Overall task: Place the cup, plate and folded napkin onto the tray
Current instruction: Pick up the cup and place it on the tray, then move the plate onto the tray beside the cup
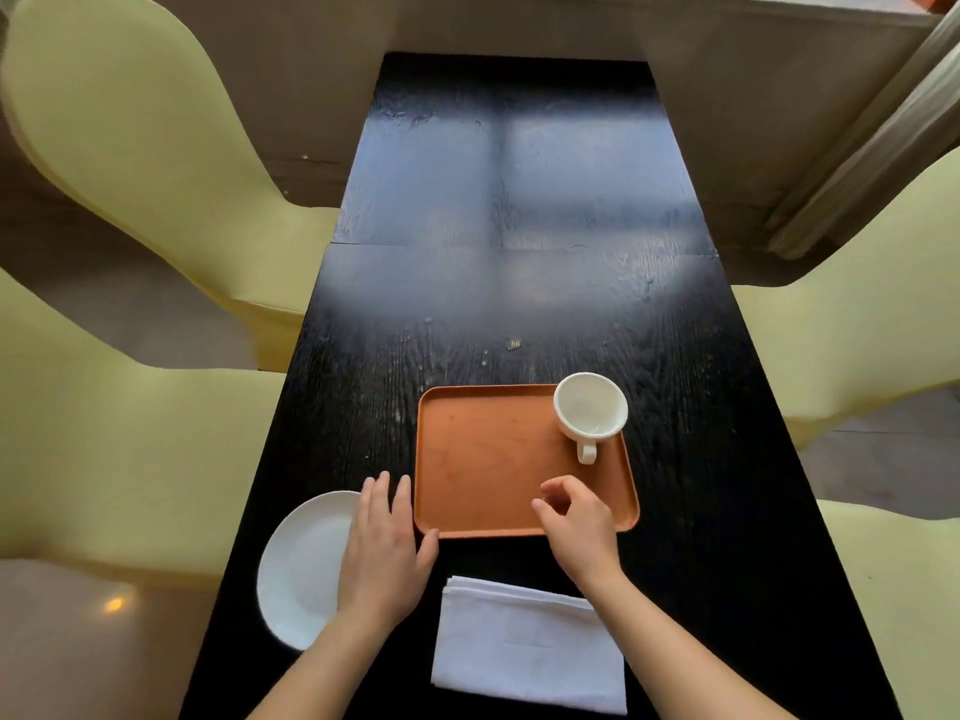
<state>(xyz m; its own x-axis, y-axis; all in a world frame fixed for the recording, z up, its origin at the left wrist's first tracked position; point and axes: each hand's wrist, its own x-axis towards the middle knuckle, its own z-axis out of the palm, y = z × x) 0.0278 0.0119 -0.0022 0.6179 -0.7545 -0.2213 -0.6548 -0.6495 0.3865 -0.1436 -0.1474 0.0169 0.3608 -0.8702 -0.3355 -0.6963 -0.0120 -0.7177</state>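
An orange tray lies on the dark table. A white cup stands upright in the tray's far right corner, its handle pointing toward me. A white plate rests on the table left of the tray. A folded white napkin lies in front of the tray, near the table's front edge. My left hand lies flat with fingers apart, over the plate's right rim and against the tray's left edge. My right hand hovers over the tray's near right part, fingers loosely curled, holding nothing.
The dark wooden table is long and narrow and runs away from me. Pale yellow chairs stand on both sides, one at far left and one at right. A few crumbs lie beyond the tray.
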